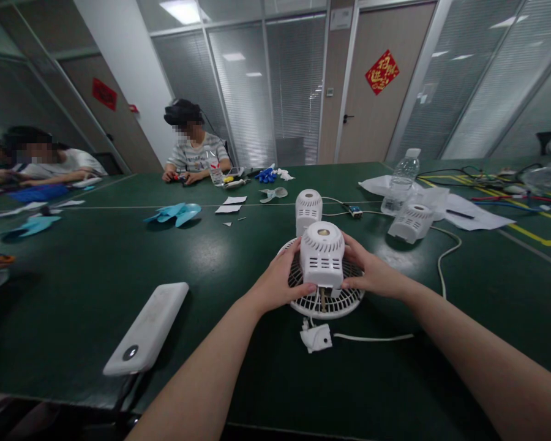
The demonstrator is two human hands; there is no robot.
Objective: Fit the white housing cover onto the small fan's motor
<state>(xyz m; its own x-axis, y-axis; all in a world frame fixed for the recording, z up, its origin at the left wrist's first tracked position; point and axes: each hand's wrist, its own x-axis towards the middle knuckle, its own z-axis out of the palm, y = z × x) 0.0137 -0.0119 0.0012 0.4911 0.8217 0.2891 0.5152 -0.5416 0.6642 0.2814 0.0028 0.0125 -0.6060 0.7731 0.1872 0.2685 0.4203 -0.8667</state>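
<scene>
Both hands hold a white vented fan motor housing from its two sides. My left hand has its fingers along the left side and its thumb near the lower front edge. My right hand grips the opposite side in the same way. Beneath the housing lies a round white fan grille, partly covered by it. Just behind stands a second white housing. In front of the grille, a small white plastic piece lies on the table beside a white cable.
A white power bank lies at front left. Blue fan blades and paper pieces are farther back. Another white housing, a plastic bottle and white sheets are at right. A co-worker sits across the green table.
</scene>
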